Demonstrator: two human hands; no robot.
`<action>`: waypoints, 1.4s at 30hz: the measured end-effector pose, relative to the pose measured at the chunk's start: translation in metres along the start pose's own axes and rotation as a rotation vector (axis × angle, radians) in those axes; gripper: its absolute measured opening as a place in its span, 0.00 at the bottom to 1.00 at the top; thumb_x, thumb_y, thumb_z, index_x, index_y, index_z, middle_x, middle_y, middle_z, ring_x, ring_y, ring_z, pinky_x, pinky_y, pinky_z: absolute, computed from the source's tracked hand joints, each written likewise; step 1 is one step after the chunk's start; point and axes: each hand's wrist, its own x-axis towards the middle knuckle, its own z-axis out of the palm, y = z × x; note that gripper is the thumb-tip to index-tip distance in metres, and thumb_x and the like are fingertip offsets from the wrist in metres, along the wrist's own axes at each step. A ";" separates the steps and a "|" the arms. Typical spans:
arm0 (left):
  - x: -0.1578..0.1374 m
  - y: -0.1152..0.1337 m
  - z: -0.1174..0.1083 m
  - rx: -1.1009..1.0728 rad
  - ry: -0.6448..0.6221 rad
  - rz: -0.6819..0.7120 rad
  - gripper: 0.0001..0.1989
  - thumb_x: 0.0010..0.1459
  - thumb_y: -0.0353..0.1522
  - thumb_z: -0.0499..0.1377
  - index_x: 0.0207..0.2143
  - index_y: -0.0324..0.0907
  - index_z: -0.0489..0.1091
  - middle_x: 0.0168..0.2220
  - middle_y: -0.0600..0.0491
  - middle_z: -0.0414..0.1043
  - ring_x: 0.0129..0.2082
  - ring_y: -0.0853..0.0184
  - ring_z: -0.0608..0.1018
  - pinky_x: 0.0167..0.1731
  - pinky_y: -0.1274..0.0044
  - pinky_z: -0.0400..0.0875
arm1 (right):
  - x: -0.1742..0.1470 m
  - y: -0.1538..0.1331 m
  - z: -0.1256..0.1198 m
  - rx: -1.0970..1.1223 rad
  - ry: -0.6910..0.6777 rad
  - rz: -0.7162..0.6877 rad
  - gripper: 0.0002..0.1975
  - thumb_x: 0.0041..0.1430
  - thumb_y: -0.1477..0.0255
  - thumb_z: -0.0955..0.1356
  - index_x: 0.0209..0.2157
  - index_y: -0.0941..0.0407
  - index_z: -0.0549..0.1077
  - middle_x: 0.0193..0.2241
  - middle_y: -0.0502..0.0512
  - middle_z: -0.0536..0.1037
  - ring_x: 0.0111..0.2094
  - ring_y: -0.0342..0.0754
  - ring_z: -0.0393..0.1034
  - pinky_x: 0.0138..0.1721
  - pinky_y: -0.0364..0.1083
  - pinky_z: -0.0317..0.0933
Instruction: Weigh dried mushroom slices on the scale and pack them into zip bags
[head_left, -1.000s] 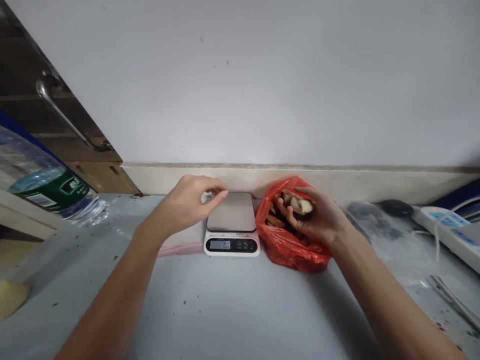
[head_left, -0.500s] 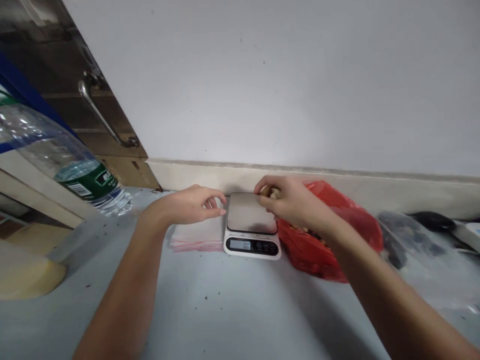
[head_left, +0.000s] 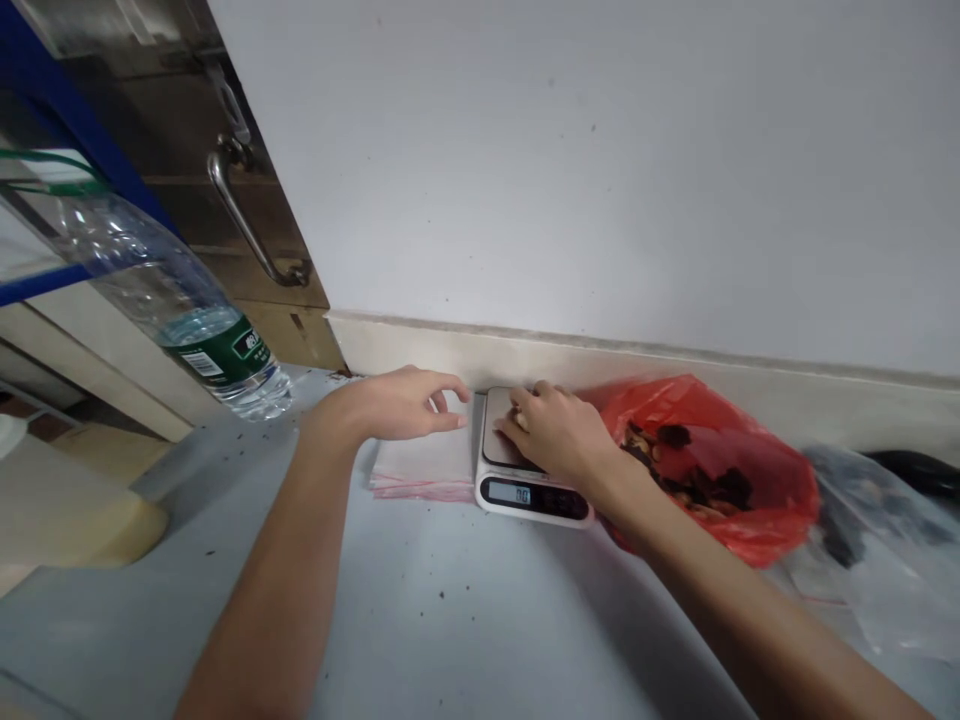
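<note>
A white digital kitchen scale (head_left: 493, 492) with a metal plate stands against the wall, its display showing about 0.0. Over the plate, my right hand (head_left: 559, 425) has its fingers closed around small pale tan pieces (head_left: 519, 418), mostly hidden by the fingers. My left hand (head_left: 416, 405) holds nothing; its fingers are curved and apart, just left of the scale's edge. Beneath that hand lies a stack of clear zip bags (head_left: 420, 470) with red seal lines. Right of the scale, an open red plastic bag (head_left: 780, 490) contains dark and tan dried pieces (head_left: 697, 490).
A large water bottle (head_left: 217, 345), partly full, stands at the left. Nearer me is a translucent container (head_left: 97, 520) with a yellowish bottom. Clear plastic bags (head_left: 892, 570) and a black object (head_left: 919, 470) lie at far right. The wall (head_left: 600, 200) rises behind the scale.
My right hand has moved left from the plate's right side to over the plate, showing more of the red bag's contents. The view has turned slightly left. My left hand keeps its pose.
</note>
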 end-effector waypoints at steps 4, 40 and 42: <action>-0.001 -0.001 0.000 -0.017 -0.004 -0.024 0.27 0.62 0.45 0.55 0.62 0.50 0.69 0.53 0.49 0.79 0.49 0.60 0.81 0.48 0.75 0.71 | -0.001 0.001 -0.003 -0.093 -0.008 0.004 0.21 0.72 0.62 0.61 0.56 0.58 0.76 0.51 0.72 0.79 0.53 0.66 0.76 0.48 0.56 0.70; 0.005 0.001 0.005 0.088 -0.134 -0.112 0.10 0.56 0.27 0.55 0.34 0.43 0.76 0.41 0.53 0.82 0.42 0.63 0.81 0.37 0.77 0.69 | -0.022 0.080 -0.034 0.345 0.120 -0.108 0.17 0.56 0.66 0.62 0.17 0.52 0.53 0.18 0.46 0.54 0.22 0.42 0.49 0.24 0.45 0.46; 0.005 0.001 0.005 0.093 -0.129 -0.112 0.10 0.55 0.27 0.55 0.34 0.43 0.76 0.41 0.53 0.82 0.41 0.63 0.81 0.36 0.78 0.69 | -0.023 0.081 -0.035 0.343 0.108 -0.095 0.17 0.55 0.66 0.62 0.18 0.52 0.52 0.18 0.46 0.54 0.22 0.42 0.49 0.24 0.45 0.46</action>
